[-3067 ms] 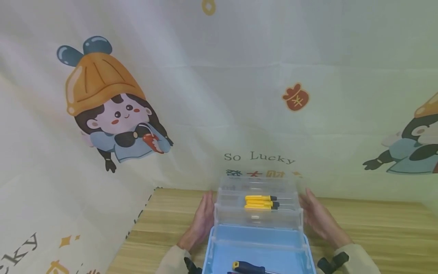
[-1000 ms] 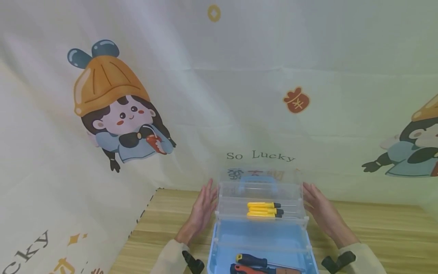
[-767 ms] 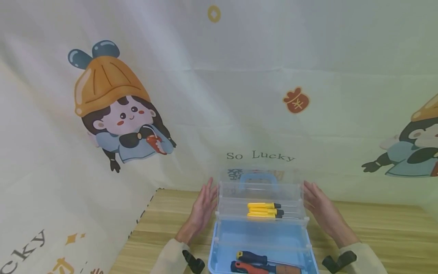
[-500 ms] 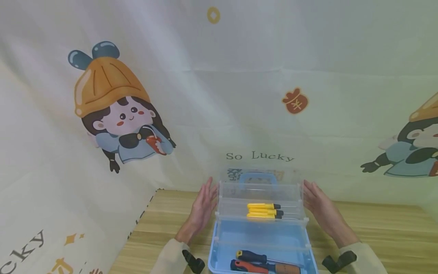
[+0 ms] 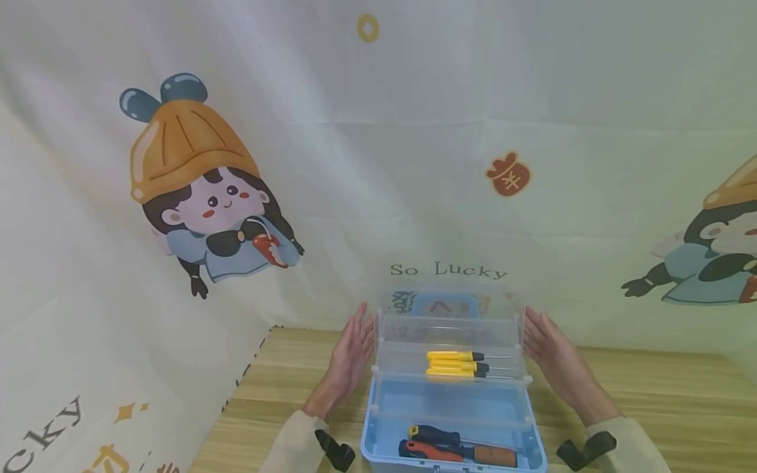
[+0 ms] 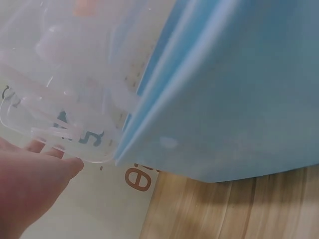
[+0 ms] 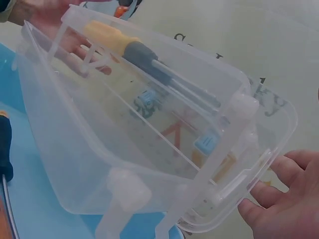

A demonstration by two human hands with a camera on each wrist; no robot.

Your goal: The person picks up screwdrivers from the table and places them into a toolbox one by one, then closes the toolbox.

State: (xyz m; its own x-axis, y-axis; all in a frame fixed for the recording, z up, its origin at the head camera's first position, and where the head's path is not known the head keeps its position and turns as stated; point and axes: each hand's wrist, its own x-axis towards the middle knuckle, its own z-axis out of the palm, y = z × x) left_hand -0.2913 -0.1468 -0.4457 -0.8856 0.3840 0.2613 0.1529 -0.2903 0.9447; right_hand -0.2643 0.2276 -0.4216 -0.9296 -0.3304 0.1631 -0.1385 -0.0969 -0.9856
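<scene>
A light blue toolbox (image 5: 378,424) stands with its clear lid (image 5: 384,303) raised and its clear trays (image 5: 449,330) folded up. My left hand (image 5: 347,360) is at the lid's left side; in the left wrist view its fingertips are right at the clear rim. On the opposite side, my right hand (image 5: 558,361) has extended fingers along the lid's edge (image 7: 290,117). Several yellow-handled screwdrivers (image 5: 451,363) lie in a tray. In the blue base are a black-handled screwdriver (image 5: 434,435), a red-and-black handled tool (image 5: 428,450) and a brown cylindrical piece (image 5: 495,456).
Behind the box hangs a pale printed cloth (image 5: 414,171), close to the lid. The wooden tabletop (image 5: 662,394) extends on both sides. A blue carrying handle (image 5: 445,299) shows through the lid. Black wrist mounts (image 5: 335,452) sit on both sleeves.
The blue handle has come into view behind the clear lid and risen. Both hands have shifted slightly upward along the lid's sides. More of the tools in the base now shows.
</scene>
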